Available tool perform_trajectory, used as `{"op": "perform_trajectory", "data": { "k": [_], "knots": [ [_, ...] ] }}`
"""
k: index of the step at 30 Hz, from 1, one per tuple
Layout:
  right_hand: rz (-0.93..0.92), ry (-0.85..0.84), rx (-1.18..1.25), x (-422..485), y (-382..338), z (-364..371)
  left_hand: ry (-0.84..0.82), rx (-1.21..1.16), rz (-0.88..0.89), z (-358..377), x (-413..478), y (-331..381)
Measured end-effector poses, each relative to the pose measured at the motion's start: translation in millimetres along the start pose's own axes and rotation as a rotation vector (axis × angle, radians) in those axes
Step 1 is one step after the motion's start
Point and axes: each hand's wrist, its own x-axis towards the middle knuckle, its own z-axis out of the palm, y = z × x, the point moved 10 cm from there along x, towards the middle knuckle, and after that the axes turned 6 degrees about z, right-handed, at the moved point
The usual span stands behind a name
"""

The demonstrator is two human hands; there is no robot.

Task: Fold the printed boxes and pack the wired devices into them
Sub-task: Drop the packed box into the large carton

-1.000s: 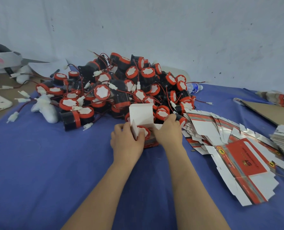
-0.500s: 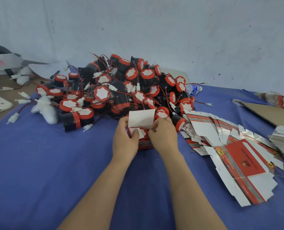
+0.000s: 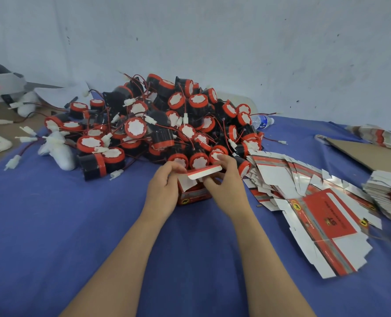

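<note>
Printed box [image 3: 193,196] sits upright on the blue cloth [image 3: 52,236], caught between both hands. On the wrist side of the fingers I see a wide stretch of open cloth. Just past the fingertips the pile of wired devices [image 3: 167,124] begins, close against the box's far side. Just outside the right hand's knuckles lie the flat box blanks [image 3: 304,193], fanned out. The box's mouth faces up. Its lid flap [image 3: 203,173] is bent over almost level, with its long edge running from one hand to the other. The left hand [image 3: 163,186] curls its fingers round the box's left top edge. The right hand [image 3: 227,183] pinches the flap's right end, thumb beneath and fingers on top. Both forearms reach in from the near edge, converging.
</note>
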Motion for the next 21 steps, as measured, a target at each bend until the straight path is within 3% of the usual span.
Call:
{"op": "perform_trajectory", "data": {
  "k": [3,7,9,15,21],
  "knots": [
    [-0.006,-0.098,-0.034,-1.7,2.4,-0.8,-0.046,-0.075,0.010,6.0,-2.5,6.1],
    [-0.010,-0.239,-0.059,-5.0,6.4,6.5,-0.164,0.360,0.188,14.6,-7.0,8.5],
    [0.002,-0.300,-0.028,-7.4,8.0,11.1,-0.147,0.446,0.202,11.6,-5.8,9.2],
    [0.005,-0.204,-0.052,-3.8,16.0,3.9,-0.203,0.262,0.194,17.5,-7.4,12.6],
    [0.078,-0.213,0.061,-4.0,22.0,4.8,-0.247,0.110,0.095,22.7,-11.7,8.3]
  ]
}}
